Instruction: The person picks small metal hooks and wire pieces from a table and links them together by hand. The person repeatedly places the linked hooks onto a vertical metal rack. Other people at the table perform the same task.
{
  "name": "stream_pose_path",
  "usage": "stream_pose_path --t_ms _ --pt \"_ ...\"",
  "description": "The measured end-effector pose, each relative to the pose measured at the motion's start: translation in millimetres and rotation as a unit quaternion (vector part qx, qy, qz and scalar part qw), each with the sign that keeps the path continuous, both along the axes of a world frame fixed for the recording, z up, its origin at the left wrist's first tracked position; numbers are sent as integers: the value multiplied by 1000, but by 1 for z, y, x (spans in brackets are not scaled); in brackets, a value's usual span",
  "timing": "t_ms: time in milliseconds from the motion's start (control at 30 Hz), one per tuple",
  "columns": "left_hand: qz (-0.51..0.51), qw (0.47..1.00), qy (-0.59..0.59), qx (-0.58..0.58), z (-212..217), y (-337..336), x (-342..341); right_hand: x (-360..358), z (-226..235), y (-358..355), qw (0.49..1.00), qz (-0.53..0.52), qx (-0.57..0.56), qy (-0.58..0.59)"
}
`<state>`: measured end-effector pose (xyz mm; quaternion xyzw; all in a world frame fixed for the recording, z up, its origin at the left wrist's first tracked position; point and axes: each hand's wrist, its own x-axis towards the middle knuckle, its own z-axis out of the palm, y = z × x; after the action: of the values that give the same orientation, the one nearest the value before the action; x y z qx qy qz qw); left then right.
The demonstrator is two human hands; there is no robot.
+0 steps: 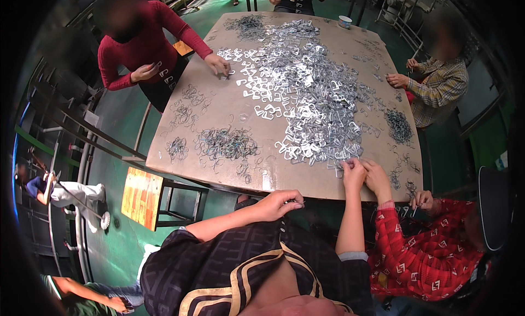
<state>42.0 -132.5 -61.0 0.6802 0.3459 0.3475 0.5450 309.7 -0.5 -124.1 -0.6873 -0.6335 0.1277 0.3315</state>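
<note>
A large heap of shiny bent metal hooks (311, 86) covers the middle of the table. At its near right end my right hand (354, 173) has its fingertips pinched on a metal hook (339, 174), partly hidden by the fingers. My left hand (285, 201) is closed in front of the table's near edge, close to my chest. Its curled fingers hide what they hold, though something small and dark shows at the fingertips. Thin dark wire hooks (227, 144) lie in a loose pile on the table's left side.
A co-worker's hand (377, 179) in a red patterned sleeve (387, 220) reaches in right beside my right hand. Other people work around the brown table (262, 168). More wire pieces (399, 126) lie along its right side. A wooden stool (142, 198) stands at the left; a white cup (344, 22) sits far back.
</note>
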Motion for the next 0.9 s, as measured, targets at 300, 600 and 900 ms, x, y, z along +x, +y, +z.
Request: stream_pose_path --t_ms 300,600,900 --pt "13 1000 -13 4 -10 8 8 -32 -30 -15 882 84 5 463" --pt "4 1000 14 4 -13 13 10 -37 -30 -29 887 -1 -52 459" --pt "121 992 -26 9 -20 11 15 -71 39 -72 824 133 -136 533"
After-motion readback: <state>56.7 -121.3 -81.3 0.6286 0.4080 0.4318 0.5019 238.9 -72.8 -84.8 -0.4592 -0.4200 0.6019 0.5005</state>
